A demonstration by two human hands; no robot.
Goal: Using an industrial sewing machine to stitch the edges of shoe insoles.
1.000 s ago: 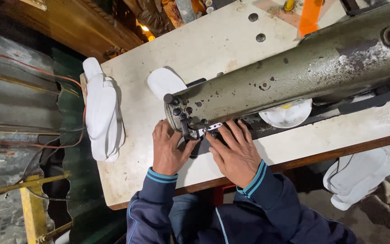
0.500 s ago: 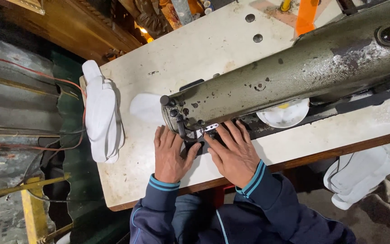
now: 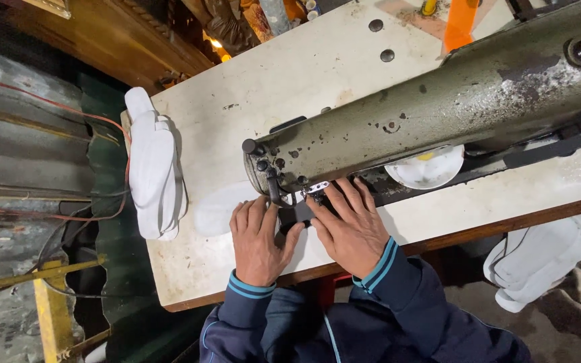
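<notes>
Both hands, the left hand (image 3: pixel 258 236) and right hand (image 3: pixel 350 225), lie flat with no grip, pressing a white soft cloth piece (image 3: pixel 218 208) under the big green metal sewing machine (image 3: pixel 425 117).

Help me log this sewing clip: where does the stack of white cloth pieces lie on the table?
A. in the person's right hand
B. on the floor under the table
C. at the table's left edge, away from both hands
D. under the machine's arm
C: the stack of white cloth pieces lies along the table's left edge, apart from the left hand and right hand, which press flat at the sewing machine's needle end.
</notes>
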